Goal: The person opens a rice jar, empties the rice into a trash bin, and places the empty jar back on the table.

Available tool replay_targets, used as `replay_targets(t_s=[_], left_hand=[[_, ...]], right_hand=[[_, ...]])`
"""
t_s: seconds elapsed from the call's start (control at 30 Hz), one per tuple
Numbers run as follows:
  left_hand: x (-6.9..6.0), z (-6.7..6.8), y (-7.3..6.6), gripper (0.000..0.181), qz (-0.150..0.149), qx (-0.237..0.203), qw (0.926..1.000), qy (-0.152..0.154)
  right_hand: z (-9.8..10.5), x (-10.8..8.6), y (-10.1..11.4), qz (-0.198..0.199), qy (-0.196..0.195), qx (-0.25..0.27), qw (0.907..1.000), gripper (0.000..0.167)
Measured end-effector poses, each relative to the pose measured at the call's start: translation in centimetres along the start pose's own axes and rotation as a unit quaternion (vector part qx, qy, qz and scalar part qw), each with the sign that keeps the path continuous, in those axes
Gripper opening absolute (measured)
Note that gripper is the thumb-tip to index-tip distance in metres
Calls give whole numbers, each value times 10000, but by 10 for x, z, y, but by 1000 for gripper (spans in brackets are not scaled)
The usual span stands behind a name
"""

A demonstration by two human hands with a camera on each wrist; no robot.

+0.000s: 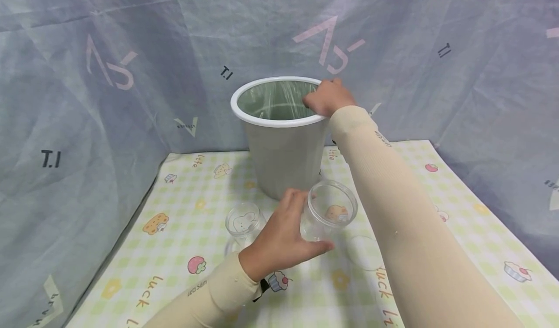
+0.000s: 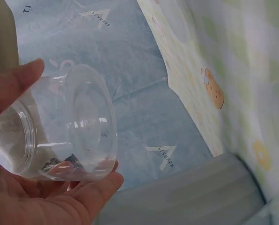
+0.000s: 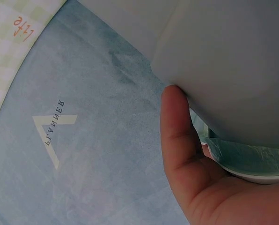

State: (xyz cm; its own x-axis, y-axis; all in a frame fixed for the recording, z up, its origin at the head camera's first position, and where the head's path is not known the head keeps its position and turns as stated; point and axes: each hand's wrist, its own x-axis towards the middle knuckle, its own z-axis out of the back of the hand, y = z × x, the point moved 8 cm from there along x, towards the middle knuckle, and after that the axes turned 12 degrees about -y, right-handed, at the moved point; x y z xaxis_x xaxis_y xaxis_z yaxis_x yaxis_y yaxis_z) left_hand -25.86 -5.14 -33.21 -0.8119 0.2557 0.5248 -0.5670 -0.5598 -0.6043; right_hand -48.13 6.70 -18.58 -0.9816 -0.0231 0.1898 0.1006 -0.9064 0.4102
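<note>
A clear plastic jar (image 1: 331, 206) is in my left hand (image 1: 284, 240), above the table and close to the front of a grey trash bin (image 1: 284, 158). In the left wrist view, the thumb and curled fingers stand on opposite sides of that jar, whose wall is see-through. My right hand (image 1: 330, 97) grips the white rim at the bin's right side. In the right wrist view, the right thumb (image 3: 177, 122) lies against the bin's outer wall, while the other fingers are mostly hidden behind the rim. A clear liner (image 1: 279, 95) covers the bin's inside.
Left of my left hand, another clear jar (image 1: 243, 221) stands on the checked tablecloth (image 1: 174, 250), partly hidden by that hand. A faint clear disc, possibly a lid (image 1: 364, 253), lies under my right forearm's left edge. Grey-blue curtains (image 1: 174, 66) enclose the back and sides.
</note>
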Motion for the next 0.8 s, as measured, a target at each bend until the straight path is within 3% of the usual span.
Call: replay_targets(t_s=[0.3,0.47,0.57,0.8], left_hand=[[-6,-12,14,93,91,-97,9999,107],[-7,-18,19,96,-1,-155,9998,113],[-8,-20,20,94,-61,4,10000,65],[-10,-28,29,93,144,221,9996,133]], right_hand=[[1,0,1,7,-69,-12,10000,68],[0,1,0,23,-75,-69,9999,68],[0,1,1,25,-85,-84,9999,68],[0,0,0,-47,-76,1,10000,68]])
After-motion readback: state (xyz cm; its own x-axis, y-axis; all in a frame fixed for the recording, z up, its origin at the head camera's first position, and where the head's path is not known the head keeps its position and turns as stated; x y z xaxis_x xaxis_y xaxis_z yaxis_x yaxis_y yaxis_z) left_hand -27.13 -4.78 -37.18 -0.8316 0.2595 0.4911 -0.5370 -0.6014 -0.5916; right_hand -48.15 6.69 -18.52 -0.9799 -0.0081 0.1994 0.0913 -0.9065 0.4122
